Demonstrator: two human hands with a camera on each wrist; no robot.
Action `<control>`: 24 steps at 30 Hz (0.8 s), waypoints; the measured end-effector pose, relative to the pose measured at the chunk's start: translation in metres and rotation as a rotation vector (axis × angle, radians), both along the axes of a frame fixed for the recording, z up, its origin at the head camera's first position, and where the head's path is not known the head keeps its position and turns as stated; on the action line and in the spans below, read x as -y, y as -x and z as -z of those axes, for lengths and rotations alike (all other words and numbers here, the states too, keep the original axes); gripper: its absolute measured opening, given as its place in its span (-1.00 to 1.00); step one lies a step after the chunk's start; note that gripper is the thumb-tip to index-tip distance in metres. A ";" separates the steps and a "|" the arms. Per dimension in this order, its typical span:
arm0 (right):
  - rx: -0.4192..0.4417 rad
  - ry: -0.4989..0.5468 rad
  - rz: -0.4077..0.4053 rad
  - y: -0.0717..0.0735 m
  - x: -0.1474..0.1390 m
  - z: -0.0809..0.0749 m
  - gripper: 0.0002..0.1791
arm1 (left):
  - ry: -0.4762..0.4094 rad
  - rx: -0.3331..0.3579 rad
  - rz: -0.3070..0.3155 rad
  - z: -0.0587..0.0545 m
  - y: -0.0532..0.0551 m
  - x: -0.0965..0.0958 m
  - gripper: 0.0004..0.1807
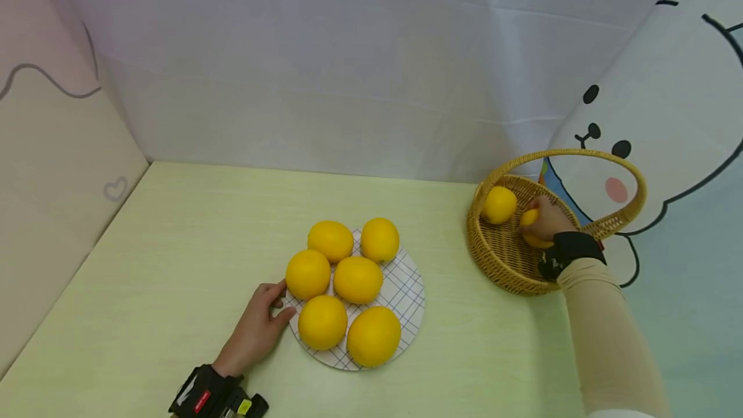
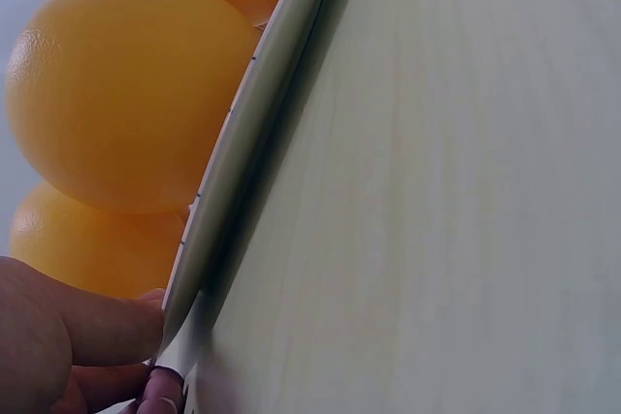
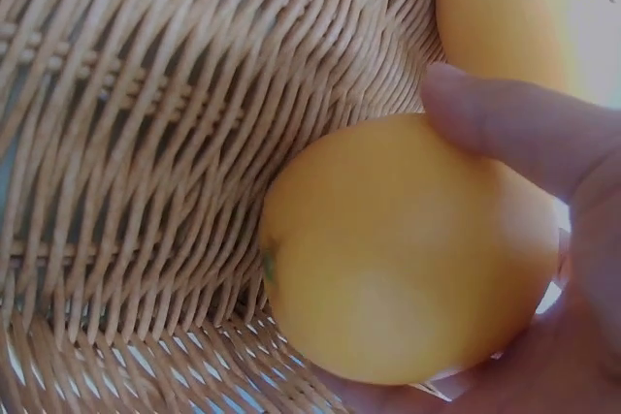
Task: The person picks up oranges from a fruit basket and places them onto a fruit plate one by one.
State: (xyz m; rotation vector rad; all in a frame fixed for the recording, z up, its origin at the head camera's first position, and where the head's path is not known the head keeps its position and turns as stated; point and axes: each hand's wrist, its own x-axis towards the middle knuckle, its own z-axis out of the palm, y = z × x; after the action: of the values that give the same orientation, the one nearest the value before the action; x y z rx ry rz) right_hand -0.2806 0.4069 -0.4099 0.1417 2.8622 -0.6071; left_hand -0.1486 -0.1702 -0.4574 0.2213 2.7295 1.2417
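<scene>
My left hand [image 1: 255,328] pinches the left rim of a round white plate [image 1: 411,292] with a blue grid pattern. The left wrist view shows the thumb above the rim [image 2: 238,157] and fingers at its underside. Several smooth yellow oranges [image 1: 358,280] sit on the plate. At the right, my right hand [image 1: 545,219] reaches into a wicker basket [image 1: 493,263] and grips an orange [image 3: 398,259], the thumb lying over it. A small green stem spot shows on that fruit. Another orange [image 1: 499,205] lies inside the basket, near its far left wall.
The basket's tall arched handle [image 1: 629,176] stands over the right forearm. Plate and basket are on a pale wood-grain table [image 1: 191,237]. White cloth [image 1: 360,82] hangs along the back, and printed cartoon panels rise at both sides.
</scene>
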 end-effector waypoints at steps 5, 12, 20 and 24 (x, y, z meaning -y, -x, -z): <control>0.013 -0.081 -0.030 0.000 -0.003 -0.001 -0.05 | -0.001 0.000 0.000 0.001 0.001 0.000 -0.37; -0.078 -0.103 -0.067 -0.005 0.000 -0.011 -0.23 | 0.003 0.004 0.000 0.002 0.001 0.001 -0.37; -0.129 0.002 0.034 -0.021 0.019 -0.043 -0.10 | -0.006 -0.006 -0.001 0.003 0.001 0.000 -0.36; -0.194 0.019 0.066 -0.029 0.024 -0.054 -0.07 | -0.009 -0.010 0.000 0.003 0.000 -0.001 -0.37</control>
State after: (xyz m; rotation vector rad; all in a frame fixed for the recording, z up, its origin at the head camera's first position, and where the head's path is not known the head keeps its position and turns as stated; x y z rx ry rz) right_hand -0.2517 0.3824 -0.3562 0.1845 3.0474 -0.6961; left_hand -0.1485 -0.1692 -0.4608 0.2288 2.7330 1.2570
